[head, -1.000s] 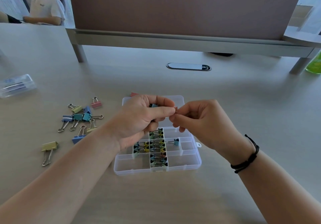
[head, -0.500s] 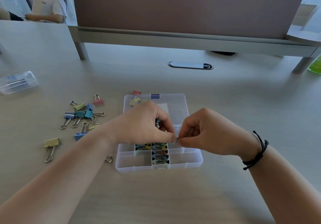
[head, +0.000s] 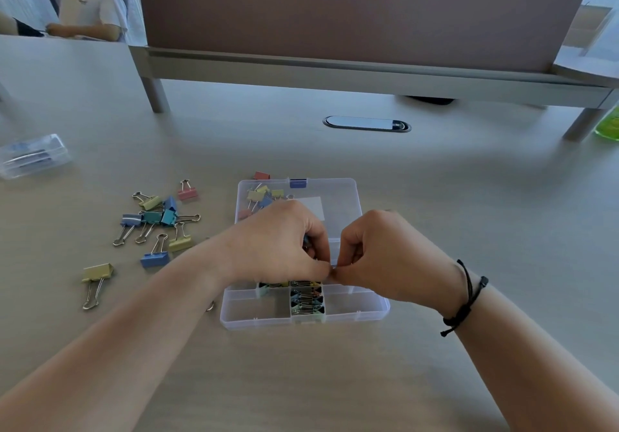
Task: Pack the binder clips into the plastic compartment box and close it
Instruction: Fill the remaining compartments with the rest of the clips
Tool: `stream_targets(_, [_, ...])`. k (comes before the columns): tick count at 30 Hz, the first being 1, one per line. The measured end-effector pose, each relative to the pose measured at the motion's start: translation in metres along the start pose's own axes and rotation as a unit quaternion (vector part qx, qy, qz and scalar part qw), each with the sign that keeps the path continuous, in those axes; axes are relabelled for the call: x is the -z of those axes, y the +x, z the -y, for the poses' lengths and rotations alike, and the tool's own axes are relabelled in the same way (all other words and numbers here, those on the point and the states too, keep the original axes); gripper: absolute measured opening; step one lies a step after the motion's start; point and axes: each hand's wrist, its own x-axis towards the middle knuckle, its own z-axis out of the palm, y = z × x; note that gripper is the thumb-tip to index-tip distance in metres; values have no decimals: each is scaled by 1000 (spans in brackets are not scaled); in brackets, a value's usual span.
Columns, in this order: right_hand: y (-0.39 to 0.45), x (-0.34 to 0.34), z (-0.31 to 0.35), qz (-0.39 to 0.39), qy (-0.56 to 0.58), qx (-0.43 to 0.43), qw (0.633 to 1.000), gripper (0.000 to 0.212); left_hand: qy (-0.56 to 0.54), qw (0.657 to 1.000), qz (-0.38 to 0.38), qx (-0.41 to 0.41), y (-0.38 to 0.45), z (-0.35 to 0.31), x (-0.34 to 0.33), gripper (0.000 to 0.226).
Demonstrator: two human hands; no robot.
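1. A binder clip (head: 334, 265) is pinched between the fingertips of both hands just above the compartment box (head: 303, 321); only a sliver of its wire shows, lying roughly left to right, and its body is hidden.
2. The left hand (head: 279, 247) has fingers curled, thumb and forefinger nipping the clip's left end; the right hand (head: 385, 254) is likewise curled, gripping the right end.
3. The clear box lies open on the table (head: 469, 230), long axis running away from the person, its lid (head: 338, 197) flat at the far end.
4. The middle near compartments hold tightly packed clips (head: 306, 301); the near corner compartments show none.
5. A few loose clips (head: 263, 195) show at the lid's far left corner.
6. More scattered clips (head: 157, 220) lie well left of the box, wire handles mostly pointing toward the person.
7. A small clear case (head: 33, 155) sits far left.
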Motion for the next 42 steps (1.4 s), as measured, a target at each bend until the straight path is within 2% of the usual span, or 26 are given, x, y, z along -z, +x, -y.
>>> stream_targets(6, [5, -1, 4, 1, -34, -13, 999, 26, 11, 999, -29, 17, 3, 0, -2, 15])
stream_targets(11, [7, 0, 2, 10, -21, 5, 1000, 27, -21, 999, -34, 15, 3, -2, -1, 11])
stream_targets(13, [5, 3, -1, 27, 16, 9, 999, 27, -110, 992, -49, 24, 2, -7, 2, 10])
stream_targets(16, [2, 11, -6, 53, 76, 12, 996, 21, -309, 947, -54, 77, 1, -12, 10, 17])
stream_targets(18, [1, 14, -9, 34, 107, 22, 993, 16, -367, 925, -57, 87, -1, -14, 12, 23])
stream_targets(21, [2, 13, -10, -44, 176, 40, 983, 10, -352, 930, -63, 85, -1, -14, 10, 28])
stream_targets(24, [2, 9, -6, -79, 212, 63, 972, 7, -329, 939, -59, 80, 1, -15, 6, 26])
stream_targets(28, [1, 4, -3, -91, 221, 76, 968, 16, -332, 939, -72, 62, 3, -16, 2, 24])
stream_targets(32, [1, -1, 1, -82, 285, 80, 952, 21, -321, 942, -88, 45, 4, -14, 0, 26])
stream_targets(35, [3, -2, -1, -89, 317, 73, 941, 20, -316, 943, -98, 40, 3, -15, 1, 26])
stream_targets(42, [4, 0, -3, -94, 364, 60, 925, 15, -347, 934, -67, 49, -1, -17, 6, 19])
